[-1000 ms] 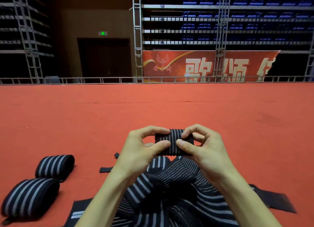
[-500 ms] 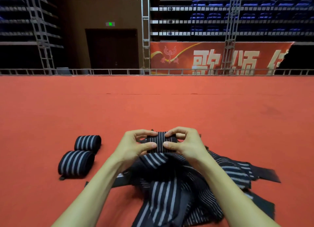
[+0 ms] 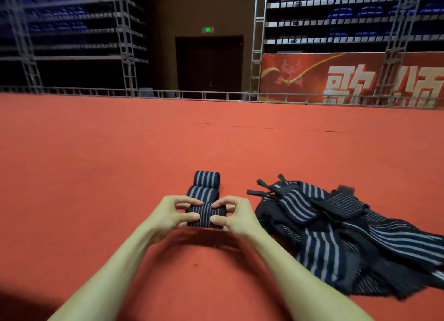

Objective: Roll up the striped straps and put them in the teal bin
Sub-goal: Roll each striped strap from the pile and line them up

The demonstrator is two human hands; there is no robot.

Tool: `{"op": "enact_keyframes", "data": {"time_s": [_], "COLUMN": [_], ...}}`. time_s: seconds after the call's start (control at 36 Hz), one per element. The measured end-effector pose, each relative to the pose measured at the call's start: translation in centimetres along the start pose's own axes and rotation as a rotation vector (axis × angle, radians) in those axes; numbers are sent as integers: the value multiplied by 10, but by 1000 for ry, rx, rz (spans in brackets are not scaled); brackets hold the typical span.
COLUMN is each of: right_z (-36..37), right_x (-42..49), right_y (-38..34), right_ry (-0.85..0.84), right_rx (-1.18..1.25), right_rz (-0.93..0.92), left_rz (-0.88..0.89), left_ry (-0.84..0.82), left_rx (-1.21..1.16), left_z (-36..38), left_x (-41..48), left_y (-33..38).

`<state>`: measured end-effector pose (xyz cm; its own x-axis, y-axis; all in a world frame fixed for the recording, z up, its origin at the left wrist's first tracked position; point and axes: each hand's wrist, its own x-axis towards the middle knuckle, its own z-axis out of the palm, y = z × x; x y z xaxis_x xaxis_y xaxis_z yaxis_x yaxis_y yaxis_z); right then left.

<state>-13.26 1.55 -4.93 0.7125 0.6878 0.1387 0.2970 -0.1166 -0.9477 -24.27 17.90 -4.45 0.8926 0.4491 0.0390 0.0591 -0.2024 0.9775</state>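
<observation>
Left hand (image 3: 171, 216), right hand (image 3: 239, 218) pinching rolled strap (image 3: 205, 214), banner (image 3: 312, 78) reading 歌颂

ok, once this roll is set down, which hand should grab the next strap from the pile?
Right, probably. The pile lies close to the right hand, on its outer side. The left hand would have to reach across the roll that both pinch.

Red carpeted floor (image 3: 120, 176) is stretching out in front of me.
A rolled strap (image 3: 207, 178) is lying on it, a second rolled strap (image 3: 203, 193) touching its near side; a loose pile of unrolled striped straps (image 3: 336, 229) is sprawling to my right.
</observation>
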Motion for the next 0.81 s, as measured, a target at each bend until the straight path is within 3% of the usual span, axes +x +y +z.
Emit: {"op": "enact_keyframes", "data": {"time_s": [0.31, 0.58, 0.81], "right_z": [38, 38, 39], "right_x": [18, 23, 22], "right_y": [19, 21, 21], "right_ry": [-4, -72, -97], "right_rx": [-230, -405, -492], "right_rz": [30, 1, -7], "left_rz": [-37, 101, 171], "left_ry": [-61, -127, -119], "left_rx": [186, 664, 793], "left_z": [-32, -42, -38], "left_x": [11, 29, 29], "left_y": [-24, -31, -34]}}
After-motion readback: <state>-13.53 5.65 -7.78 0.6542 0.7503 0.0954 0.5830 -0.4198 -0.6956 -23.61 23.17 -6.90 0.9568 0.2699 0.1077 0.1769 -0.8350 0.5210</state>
